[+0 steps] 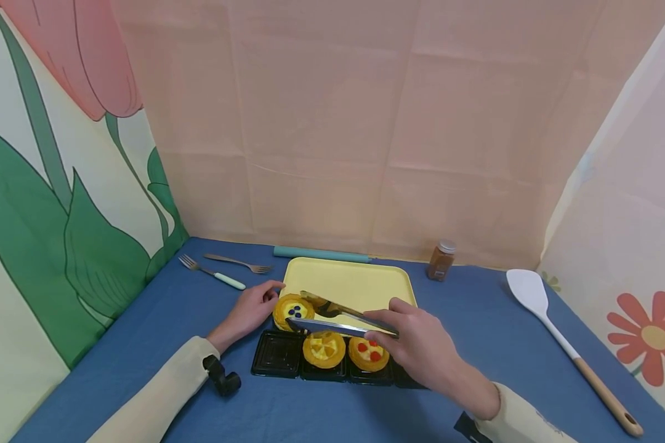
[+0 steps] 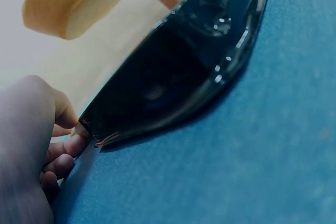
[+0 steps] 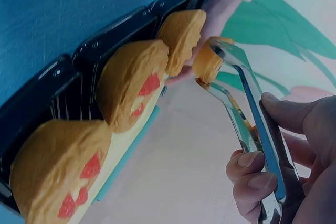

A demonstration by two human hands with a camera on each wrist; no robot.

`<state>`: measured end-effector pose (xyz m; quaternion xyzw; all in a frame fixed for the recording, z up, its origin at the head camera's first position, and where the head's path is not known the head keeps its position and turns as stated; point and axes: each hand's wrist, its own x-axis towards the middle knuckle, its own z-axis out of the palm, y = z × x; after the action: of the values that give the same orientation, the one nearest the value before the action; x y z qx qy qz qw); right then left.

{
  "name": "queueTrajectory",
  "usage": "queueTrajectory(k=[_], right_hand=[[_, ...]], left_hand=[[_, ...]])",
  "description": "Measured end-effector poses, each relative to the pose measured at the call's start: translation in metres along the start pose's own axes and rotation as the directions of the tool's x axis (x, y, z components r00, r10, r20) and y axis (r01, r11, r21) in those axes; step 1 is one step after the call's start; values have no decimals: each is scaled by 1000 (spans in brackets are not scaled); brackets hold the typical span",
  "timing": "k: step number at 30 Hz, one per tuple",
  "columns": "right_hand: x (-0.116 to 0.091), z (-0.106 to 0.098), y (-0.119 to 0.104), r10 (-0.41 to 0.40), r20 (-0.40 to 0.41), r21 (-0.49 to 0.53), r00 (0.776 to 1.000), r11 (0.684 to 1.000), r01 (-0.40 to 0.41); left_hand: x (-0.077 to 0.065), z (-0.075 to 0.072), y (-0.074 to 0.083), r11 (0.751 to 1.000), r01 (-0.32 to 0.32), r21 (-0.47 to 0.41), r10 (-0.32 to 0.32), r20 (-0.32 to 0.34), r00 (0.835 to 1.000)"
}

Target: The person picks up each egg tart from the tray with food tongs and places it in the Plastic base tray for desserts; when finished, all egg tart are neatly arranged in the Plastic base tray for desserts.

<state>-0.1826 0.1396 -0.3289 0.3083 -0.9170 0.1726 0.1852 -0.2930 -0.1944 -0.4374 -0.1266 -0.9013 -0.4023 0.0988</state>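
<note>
My right hand (image 1: pixel 421 338) grips metal tongs (image 3: pixel 260 121), whose tips hold a tart with dark blue berries (image 1: pixel 294 311). This tart hangs in the air over the left front corner of a yellow tray (image 1: pixel 343 280). My left hand (image 1: pixel 249 307) pinches that tray's left edge with thumb and fingers, close to the corner of a black sectioned container (image 2: pixel 157 82). In the container sit a yellow-topped tart (image 1: pixel 324 349) and a red-topped tart (image 1: pixel 369 355). Another red-topped tart (image 3: pixel 63 166) is behind my right hand in the head view. The leftmost section (image 1: pixel 277 354) shows its bare floor.
Two forks lie at the back left, one with a pale green handle (image 1: pixel 229 281), the other wooden-looking (image 1: pixel 238 263). A teal roll (image 1: pixel 321 254) lies behind the tray, a brown jar (image 1: pixel 441 261) at the back right. A white spatula (image 1: pixel 554 332) lies far right.
</note>
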Motion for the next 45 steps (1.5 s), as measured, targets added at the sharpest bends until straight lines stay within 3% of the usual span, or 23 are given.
queueTrajectory(k=[11, 21, 32, 45], right_hand=[[-4, 8, -10, -93, 57, 49, 994, 995, 90], [-5, 8, -14, -88, 111, 15, 990, 996, 87], [-7, 10, -12, -125, 102, -8, 987, 992, 126], [-7, 3, -9, -59, 122, 15, 991, 998, 58]], left_hand=[[0, 1, -1, 1000, 12, -20, -12, -2, 1000], [1, 2, 1, 1000, 24, 6, -24, -2, 1000], [1, 2, 0, 1000, 21, 7, -21, -8, 1000], [0, 2, -1, 1000, 13, 6, -13, -20, 1000]])
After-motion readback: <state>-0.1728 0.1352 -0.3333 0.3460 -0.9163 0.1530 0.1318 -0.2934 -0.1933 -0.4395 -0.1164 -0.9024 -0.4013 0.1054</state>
